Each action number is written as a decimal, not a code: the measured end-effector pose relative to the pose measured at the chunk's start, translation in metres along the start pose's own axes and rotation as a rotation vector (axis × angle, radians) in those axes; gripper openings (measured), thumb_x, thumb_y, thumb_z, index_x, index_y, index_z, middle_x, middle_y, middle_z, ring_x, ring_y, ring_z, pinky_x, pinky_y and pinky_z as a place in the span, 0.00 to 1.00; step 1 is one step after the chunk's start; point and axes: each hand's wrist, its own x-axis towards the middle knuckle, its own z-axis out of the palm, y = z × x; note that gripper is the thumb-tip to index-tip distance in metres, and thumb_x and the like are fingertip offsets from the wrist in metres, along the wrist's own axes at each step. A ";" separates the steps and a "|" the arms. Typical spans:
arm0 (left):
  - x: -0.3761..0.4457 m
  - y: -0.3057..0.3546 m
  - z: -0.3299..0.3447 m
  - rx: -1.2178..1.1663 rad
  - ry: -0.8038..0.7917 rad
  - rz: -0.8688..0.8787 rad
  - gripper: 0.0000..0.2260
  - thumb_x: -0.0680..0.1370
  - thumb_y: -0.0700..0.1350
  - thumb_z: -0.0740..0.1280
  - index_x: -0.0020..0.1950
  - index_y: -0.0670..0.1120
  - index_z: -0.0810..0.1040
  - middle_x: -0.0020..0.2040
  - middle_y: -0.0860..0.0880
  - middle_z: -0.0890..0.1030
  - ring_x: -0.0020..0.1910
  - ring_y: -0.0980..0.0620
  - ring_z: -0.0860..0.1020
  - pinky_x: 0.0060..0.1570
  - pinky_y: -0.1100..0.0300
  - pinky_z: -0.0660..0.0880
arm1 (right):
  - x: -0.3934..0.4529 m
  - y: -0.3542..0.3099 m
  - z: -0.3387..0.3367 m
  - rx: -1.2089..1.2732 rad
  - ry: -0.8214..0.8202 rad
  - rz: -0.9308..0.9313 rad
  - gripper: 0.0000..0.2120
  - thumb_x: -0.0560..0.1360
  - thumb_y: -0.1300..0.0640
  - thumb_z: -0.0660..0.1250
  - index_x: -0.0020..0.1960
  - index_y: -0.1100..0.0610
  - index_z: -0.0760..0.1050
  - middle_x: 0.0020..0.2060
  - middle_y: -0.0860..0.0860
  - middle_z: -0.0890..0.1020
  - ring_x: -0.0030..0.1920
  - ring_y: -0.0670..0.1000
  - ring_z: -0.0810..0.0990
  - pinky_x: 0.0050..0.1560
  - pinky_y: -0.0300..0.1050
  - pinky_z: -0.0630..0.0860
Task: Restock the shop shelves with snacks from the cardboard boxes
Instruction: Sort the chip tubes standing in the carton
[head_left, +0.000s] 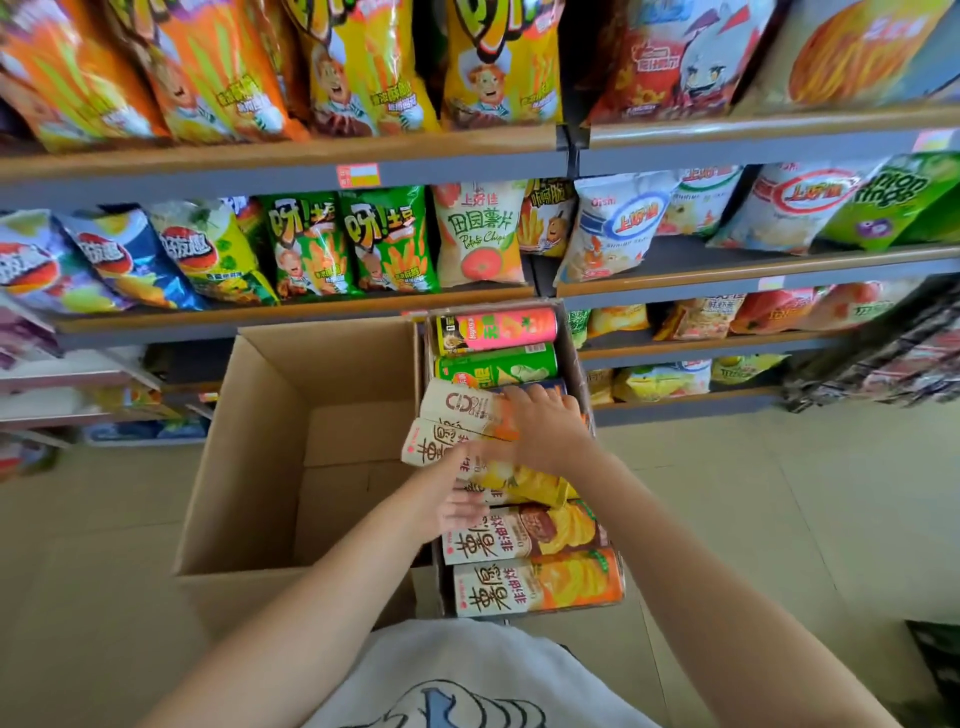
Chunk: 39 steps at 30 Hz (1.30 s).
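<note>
Two cardboard boxes stand on the floor below the shelves. The left box (249, 457) is open and holds nothing I can see. The right box (576, 358) is packed with chip cans lying on their sides. My right hand (545, 426) lies over two cream-coloured chip cans (457, 410) that are tilted up out of the row, its fingers curled on their right ends. My left hand (457, 493) presses against the lower of these cans from the near side, fingers blurred. A pink can (498, 327) and a green can (493, 366) lie at the far end.
Shelves (291, 156) full of snack bags rise directly behind the boxes, several tiers high. More bags fill the right shelf unit (779, 260). Beige tiled floor (779, 519) stretches to the right of the boxes. A dark object (935, 654) sits at the lower right.
</note>
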 end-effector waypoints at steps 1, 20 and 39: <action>0.001 -0.001 0.004 -0.055 -0.024 0.001 0.30 0.76 0.58 0.71 0.65 0.36 0.70 0.55 0.35 0.80 0.53 0.39 0.82 0.55 0.48 0.80 | 0.004 0.005 -0.004 0.036 -0.010 0.017 0.46 0.71 0.24 0.59 0.76 0.55 0.61 0.71 0.56 0.71 0.71 0.59 0.68 0.73 0.60 0.60; -0.071 0.112 0.001 -0.205 -0.065 0.647 0.24 0.75 0.56 0.71 0.68 0.55 0.69 0.57 0.48 0.84 0.52 0.47 0.84 0.49 0.47 0.81 | -0.007 -0.023 -0.099 1.299 0.077 -0.002 0.23 0.72 0.36 0.69 0.63 0.46 0.73 0.57 0.50 0.83 0.56 0.52 0.83 0.59 0.58 0.80; -0.270 0.338 -0.134 -0.031 0.212 1.451 0.18 0.68 0.47 0.79 0.52 0.58 0.77 0.48 0.56 0.85 0.47 0.58 0.83 0.49 0.56 0.79 | 0.023 -0.246 -0.358 1.284 0.607 -0.517 0.37 0.61 0.39 0.79 0.62 0.58 0.76 0.55 0.54 0.85 0.55 0.54 0.84 0.59 0.59 0.80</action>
